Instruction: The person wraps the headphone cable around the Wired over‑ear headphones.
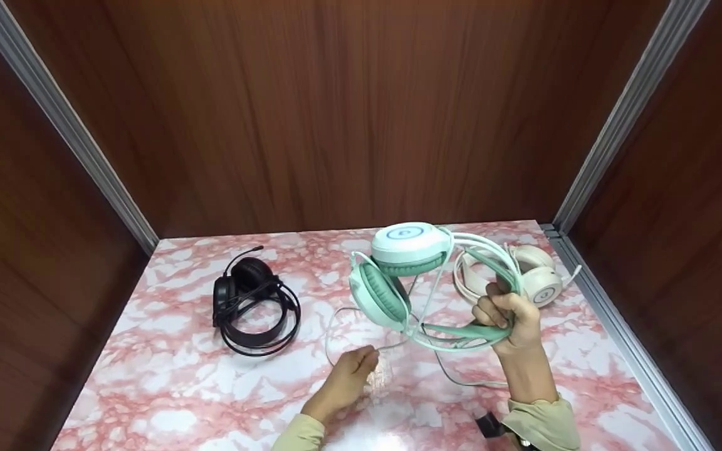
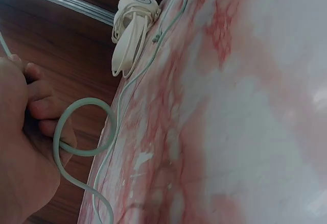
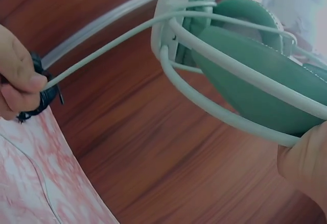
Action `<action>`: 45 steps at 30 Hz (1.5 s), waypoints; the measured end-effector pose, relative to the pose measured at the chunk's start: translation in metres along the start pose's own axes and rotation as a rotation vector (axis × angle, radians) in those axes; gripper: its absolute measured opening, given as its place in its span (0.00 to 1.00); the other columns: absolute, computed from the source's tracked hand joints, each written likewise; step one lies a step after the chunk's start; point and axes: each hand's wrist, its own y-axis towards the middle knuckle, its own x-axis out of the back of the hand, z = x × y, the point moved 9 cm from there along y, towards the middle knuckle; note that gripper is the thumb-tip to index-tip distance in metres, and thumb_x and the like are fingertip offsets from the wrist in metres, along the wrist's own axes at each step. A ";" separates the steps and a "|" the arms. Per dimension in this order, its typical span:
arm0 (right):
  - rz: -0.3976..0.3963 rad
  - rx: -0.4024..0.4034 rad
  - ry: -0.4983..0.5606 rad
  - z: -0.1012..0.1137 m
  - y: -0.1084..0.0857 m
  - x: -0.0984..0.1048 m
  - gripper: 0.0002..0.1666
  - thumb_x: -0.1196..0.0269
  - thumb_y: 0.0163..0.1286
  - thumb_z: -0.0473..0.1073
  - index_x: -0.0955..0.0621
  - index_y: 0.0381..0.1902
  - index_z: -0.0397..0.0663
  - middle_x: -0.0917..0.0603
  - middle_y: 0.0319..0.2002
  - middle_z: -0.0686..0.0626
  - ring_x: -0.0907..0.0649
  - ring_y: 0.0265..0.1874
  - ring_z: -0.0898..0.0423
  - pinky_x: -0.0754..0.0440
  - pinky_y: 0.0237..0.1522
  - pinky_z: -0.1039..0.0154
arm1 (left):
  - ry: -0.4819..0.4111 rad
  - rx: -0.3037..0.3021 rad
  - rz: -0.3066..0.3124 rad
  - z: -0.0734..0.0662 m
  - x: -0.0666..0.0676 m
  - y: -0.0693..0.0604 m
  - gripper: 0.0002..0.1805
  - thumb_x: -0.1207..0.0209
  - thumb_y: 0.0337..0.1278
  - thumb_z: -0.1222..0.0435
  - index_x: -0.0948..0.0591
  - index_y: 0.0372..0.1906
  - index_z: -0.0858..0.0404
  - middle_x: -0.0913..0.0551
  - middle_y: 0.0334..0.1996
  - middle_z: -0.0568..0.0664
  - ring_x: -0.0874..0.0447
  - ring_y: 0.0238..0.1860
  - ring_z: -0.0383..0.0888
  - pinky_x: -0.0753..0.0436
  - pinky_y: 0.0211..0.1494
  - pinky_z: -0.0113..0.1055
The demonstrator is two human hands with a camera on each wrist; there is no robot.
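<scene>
A mint-green and white pair of headphones [image 1: 411, 250] is held above the table, its two ear cups pointing left. My right hand [image 1: 519, 318] grips the headband, with the fingers curled round its padded strip. Lower and to the left, my left hand [image 1: 343, 381] pinches the headphones' pale green cable [image 3: 104, 52] between thumb and fingers. From the ear cup the cable runs fairly straight to that hand in the right wrist view. A loop of cable [image 2: 84, 101] hangs by the left fingers in the left wrist view.
A black headset [image 1: 254, 307] with a boom microphone lies at the left of the marbled table [image 1: 167, 376]. Behind the right hand lies a cream headset [image 1: 543, 285]. Loose cable [image 1: 461, 381] trails over the tabletop. Brown wood panels [image 1: 361, 113] with metal edging surround the table.
</scene>
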 end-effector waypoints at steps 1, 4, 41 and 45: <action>0.011 -0.012 0.012 -0.001 0.000 -0.001 0.15 0.65 0.58 0.20 0.38 0.26 0.42 0.46 0.16 0.53 0.46 0.11 0.61 0.47 0.20 0.68 | 0.040 -0.021 0.000 -0.001 0.003 0.001 0.18 0.54 0.75 0.60 0.32 0.23 0.57 0.38 0.17 0.38 0.41 0.18 0.34 0.37 0.23 0.28; 0.052 -0.056 0.038 -0.005 0.003 -0.004 0.14 0.63 0.59 0.21 0.39 0.26 0.43 0.45 0.16 0.53 0.45 0.11 0.62 0.47 0.20 0.69 | 0.200 -0.093 0.001 -0.006 0.013 0.006 0.17 0.54 0.75 0.59 0.31 0.25 0.55 0.38 0.17 0.37 0.40 0.18 0.33 0.35 0.23 0.28; -0.023 -0.520 -1.503 -0.028 0.015 0.026 0.12 0.45 0.43 0.20 0.27 0.25 0.38 0.33 0.19 0.56 0.34 0.18 0.63 0.35 0.21 0.69 | 1.120 -0.261 -0.345 -0.177 0.165 0.062 0.19 0.37 0.51 0.60 0.31 0.11 0.54 0.30 0.09 0.49 0.29 0.14 0.55 0.35 0.15 0.46; -0.242 -0.357 -1.673 -0.009 0.017 0.037 0.12 0.41 0.46 0.23 0.25 0.25 0.43 0.33 0.17 0.55 0.35 0.18 0.61 0.37 0.21 0.67 | 0.960 -0.236 -0.295 -0.178 0.149 0.048 0.20 0.37 0.52 0.60 0.31 0.11 0.53 0.34 0.10 0.43 0.31 0.14 0.46 0.35 0.15 0.39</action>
